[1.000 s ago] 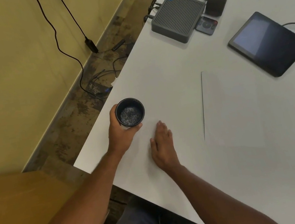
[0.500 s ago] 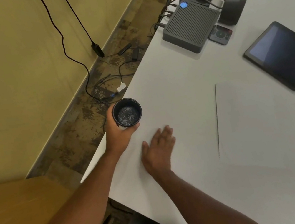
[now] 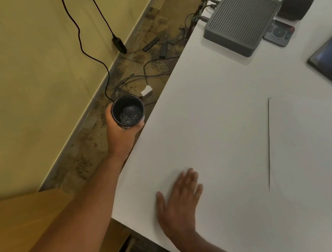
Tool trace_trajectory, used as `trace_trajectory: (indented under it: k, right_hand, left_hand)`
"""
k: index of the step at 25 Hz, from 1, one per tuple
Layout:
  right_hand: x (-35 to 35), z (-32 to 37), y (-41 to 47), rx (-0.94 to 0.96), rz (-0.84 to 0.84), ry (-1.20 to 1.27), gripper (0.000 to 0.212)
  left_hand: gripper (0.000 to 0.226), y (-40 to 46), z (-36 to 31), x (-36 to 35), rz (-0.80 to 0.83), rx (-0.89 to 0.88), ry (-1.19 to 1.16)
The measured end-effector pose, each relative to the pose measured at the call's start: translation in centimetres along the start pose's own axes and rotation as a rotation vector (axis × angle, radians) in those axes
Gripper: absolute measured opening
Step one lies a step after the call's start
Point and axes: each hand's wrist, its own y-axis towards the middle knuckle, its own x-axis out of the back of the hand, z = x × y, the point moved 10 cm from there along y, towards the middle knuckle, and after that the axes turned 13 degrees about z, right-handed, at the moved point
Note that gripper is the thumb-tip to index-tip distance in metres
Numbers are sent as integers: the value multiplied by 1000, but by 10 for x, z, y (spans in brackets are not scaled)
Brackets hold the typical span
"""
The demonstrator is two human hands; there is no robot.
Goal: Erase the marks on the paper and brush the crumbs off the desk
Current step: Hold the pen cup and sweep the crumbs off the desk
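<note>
1. Since a second ago, my left hand (image 3: 122, 131), wrapped around the cup (image 3: 127, 109), slid off the desk (image 3: 214, 117) edge.
2. My right hand (image 3: 179, 202) lies flat, fingers spread, near the paper (image 3: 317, 144).
3. Crumb-brushing step; next I sweep toward the cup.

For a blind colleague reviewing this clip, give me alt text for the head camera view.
The left hand holds a black cup of crumbs just off the white desk edge, while the right hand lies flat, fingers spread, on the desk. A sheet of paper lies to the right.
</note>
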Motion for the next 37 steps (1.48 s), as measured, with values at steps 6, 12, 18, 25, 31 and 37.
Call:
trace_trajectory:
  k: [6,12,18,25,31,37]
  right_hand:
    - [70,87,116,348,45,366,63]
    - [143,-32,145,-108,-318,293,69]
    - [104,18,159,-135,-164,127,79]
    - [145,74,194,370,-152,457,63]
    - [154,9,219,-140,-200,116,76]
    - [133,119,217,480,217,524,56]
  left_hand:
    - [98,20,26,-3,22,62,24]
    - [91,47,37,-24,98,81,89]
    - [91,71,53,-48,185,90,87]
    - [97,92,40,-63,197,122,63]
    - [96,99,40,-67,154,135,71]
    - [73,95,38,-66,179,186,-18]
